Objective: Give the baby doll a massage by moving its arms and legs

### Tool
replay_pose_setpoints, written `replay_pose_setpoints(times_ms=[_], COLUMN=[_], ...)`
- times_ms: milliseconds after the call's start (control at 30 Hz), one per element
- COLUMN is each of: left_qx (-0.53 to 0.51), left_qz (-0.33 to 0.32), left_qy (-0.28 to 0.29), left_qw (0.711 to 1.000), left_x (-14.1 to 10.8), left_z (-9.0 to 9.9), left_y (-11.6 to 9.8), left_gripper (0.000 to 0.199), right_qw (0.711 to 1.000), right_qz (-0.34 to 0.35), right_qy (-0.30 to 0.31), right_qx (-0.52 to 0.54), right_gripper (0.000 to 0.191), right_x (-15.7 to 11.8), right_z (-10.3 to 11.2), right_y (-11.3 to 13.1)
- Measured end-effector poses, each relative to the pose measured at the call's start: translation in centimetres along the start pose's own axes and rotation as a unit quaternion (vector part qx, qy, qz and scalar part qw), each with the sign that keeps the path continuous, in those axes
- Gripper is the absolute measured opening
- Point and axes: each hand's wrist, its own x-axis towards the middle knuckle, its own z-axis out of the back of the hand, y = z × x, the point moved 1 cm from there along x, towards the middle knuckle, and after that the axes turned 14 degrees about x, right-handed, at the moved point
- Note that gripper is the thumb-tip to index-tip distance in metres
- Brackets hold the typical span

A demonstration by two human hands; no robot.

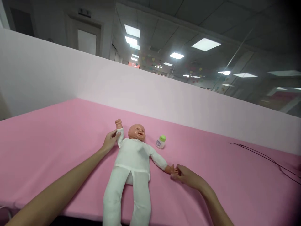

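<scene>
Doll (135, 153) on pink tbl (58, 131) | LH (109, 141) hldg sleeve (121, 135) | RH (187, 176) hldg doll's hand (173, 170) | btl (161, 143) nr head (135, 131)

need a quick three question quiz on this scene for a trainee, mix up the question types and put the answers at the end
1. Multiple choice: what colour is the lid of the small bottle?
A) blue
B) green
C) red

2. True or false: the doll lies on its back on the pink surface.

3. Fill in the blanks: the person's left hand holds the doll's sleeved ___, while their right hand touches the doll's bare ___.

Key:
1. B
2. True
3. arm; hand
</scene>
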Motion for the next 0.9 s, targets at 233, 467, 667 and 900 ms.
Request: replay_pose_setpoints(times_ms=[233,467,667,900], left_qx=[0.022,0.034,0.034,-0.012], left_qz=[0.016,0.036,0.057,0.136], left_qy=[-0.079,-0.096,-0.116,-0.140], left_qw=[0.997,0.994,0.991,0.981], left_x=[0.2,0.1,0.1,0.0], left_z=[0.4,1.6,1.6,1.5], left_y=[-0.1,0.1,0.4,1.1], left_gripper=[0.045,0.041,0.039,0.055], right_qw=[0.971,0.969,0.863,0.864], right_qz=[0.033,0.083,0.077,0.182], right_qy=[0.077,0.039,-0.096,-0.151], right_qx=[0.226,0.230,0.490,0.444], right_gripper=[0.042,0.031,0.053,0.054], right_x=[-0.8,-0.4,2.4,6.6], right_z=[-2.4,-3.1,-5.1,-9.1], right_y=[3.3,5.3,6.5,8.6])
